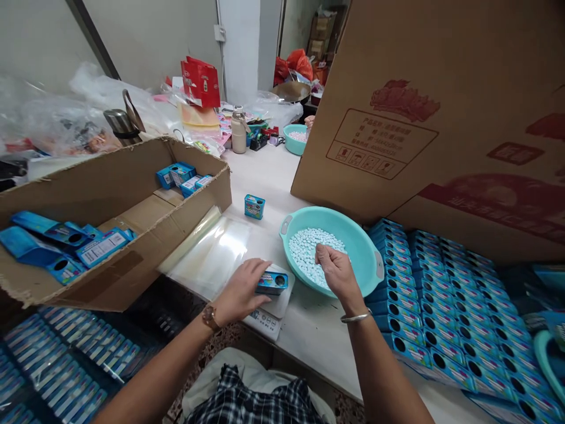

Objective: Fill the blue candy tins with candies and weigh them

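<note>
My left hand (pixel 242 291) wraps its thumb and fingers round the left end of a small blue printed box (pixel 272 283), which has a dark round hole in its top. Beneath that box is a white digital scale (pixel 286 297) with buttons along its front edge. My right hand (pixel 338 274) is closed over a turquoise basin (pixel 357 235); whatever its fingers hold, if anything, is hidden. Many small pale blue candy-like pieces (pixel 304 250) lie in the basin. Another small blue box (pixel 254 206) stands upright behind the scale.
Rows of blue boxes (pixel 424 300) stand at the right, before a large cardboard carton (pixel 397 141). An open cardboard tray (pixel 145 200) with blue boxes sits left, beside clear plastic sheets (pixel 216 250). Farther back are a beige flask (pixel 239 131) and a red bag (pixel 200 81).
</note>
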Demonstrator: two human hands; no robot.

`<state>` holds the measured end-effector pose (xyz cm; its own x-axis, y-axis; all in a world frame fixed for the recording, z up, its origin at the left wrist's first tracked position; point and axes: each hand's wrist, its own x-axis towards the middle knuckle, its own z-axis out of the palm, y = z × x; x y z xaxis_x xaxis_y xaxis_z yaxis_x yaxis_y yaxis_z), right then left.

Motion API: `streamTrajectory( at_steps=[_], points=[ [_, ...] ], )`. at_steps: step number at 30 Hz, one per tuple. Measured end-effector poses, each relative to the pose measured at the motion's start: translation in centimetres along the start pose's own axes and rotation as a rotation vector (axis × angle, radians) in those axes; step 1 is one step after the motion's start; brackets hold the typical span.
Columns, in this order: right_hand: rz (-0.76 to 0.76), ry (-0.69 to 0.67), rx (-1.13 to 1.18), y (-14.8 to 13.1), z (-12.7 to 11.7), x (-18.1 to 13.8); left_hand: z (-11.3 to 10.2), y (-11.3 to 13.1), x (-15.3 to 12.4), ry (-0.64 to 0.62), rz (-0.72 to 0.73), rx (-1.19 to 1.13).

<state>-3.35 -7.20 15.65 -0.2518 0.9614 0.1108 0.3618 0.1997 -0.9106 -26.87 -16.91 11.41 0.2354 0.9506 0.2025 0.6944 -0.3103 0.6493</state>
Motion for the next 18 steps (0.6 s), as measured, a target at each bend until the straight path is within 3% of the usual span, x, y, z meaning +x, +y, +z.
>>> streamTrajectory(
  at_steps=[3,5,9,12,18],
  points=[
    [-0.014,0.046,-0.118,1.4,-1.1,0.9,-0.2,-0.2,0.8,-0.069,-0.004,0.084],
    [0.001,0.068,-0.165,2.5,-1.9,1.2,-1.5,-1.1,1.8,-0.022,-0.013,0.083],
    [0.061,0.091,-0.18,4.3,-2.9,1.1,-5.7,-5.2,5.8,0.155,-0.018,0.103],
    [0.079,0.077,-0.166,4.9,-3.0,0.9,-8.0,-8.9,10.1,0.189,-0.022,0.128],
    [0.054,0.074,-0.156,5.2,-2.9,1.1,-8.1,-13.4,16.0,0.18,-0.017,0.137]
  ],
)
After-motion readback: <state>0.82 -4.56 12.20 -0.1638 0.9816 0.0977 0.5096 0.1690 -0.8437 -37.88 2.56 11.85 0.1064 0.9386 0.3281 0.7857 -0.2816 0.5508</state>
